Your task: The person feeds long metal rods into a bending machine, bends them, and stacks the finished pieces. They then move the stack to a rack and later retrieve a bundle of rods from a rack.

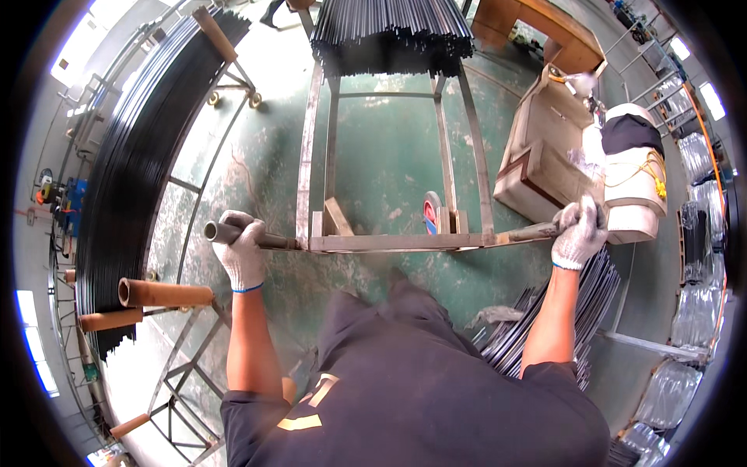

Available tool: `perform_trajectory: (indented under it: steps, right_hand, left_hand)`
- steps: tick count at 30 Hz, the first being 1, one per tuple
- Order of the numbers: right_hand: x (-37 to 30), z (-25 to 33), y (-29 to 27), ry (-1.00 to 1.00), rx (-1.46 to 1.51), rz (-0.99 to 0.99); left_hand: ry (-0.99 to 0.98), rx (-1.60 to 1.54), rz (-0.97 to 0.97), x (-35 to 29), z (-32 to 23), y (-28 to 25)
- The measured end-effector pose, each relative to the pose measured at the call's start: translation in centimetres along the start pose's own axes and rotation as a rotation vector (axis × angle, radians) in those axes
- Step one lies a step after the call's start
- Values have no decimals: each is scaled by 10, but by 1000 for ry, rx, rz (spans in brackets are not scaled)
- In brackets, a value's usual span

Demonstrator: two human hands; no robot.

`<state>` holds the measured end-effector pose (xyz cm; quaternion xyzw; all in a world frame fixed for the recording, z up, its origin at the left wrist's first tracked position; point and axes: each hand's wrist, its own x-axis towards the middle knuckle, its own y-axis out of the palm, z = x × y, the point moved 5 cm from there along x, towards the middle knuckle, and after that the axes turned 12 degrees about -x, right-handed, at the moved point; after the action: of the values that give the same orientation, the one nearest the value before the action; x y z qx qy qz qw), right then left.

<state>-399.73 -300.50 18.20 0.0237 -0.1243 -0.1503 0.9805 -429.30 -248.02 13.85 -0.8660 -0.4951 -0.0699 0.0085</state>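
Both my hands wear white knit gloves with blue cuffs. The fingers of my left hand point(240, 247) wrap round the left pipe handle point(278, 242), whose hollow end sticks out past the glove. On the other side, my right hand point(580, 233) is closed round the right pipe handle point(526, 233). Both handles extend sideways from the near crossbar point(389, 243) of a metal frame cart. At the cart's far end lies a thick stack of dark thin tubes point(393, 39), ends toward me. A caster wheel with red and blue point(430, 211) shows behind the crossbar.
A long rack of black tubes point(128, 179) runs along the left, beside brown roller-like posts point(167, 293). At right stand a beige box point(537, 183), white rolls point(632, 183) and a wooden desk point(556, 27). Loose tubes point(595, 292) lie by my right arm on the green floor point(381, 156).
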Motion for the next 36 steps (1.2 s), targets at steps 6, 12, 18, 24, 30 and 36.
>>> perform_trajectory:
  steps: [6,12,18,24,30,36]
  right_hand:
    - [-40,13,-60,-40,18,24]
    - [-63,20,-117,-3,-35,47]
    - [-90,27,-160,43,-21,60]
    - [-114,33,-202,10,-25,89]
    - [-148,53,-215,-35,-236,-347]
    - [-178,62,-245,-76,-339,-778]
  left_hand:
    - [39,44,-88,-72,-14,-24]
    - [74,48,-27,-137,-22,-34]
    - [122,117,-18,-185,-35,-48]
    - [92,80,-48,-226,-41,-68]
    - [41,142,-9,-266,-54,-84]
    - [27,216,43,-293,-71,-96]
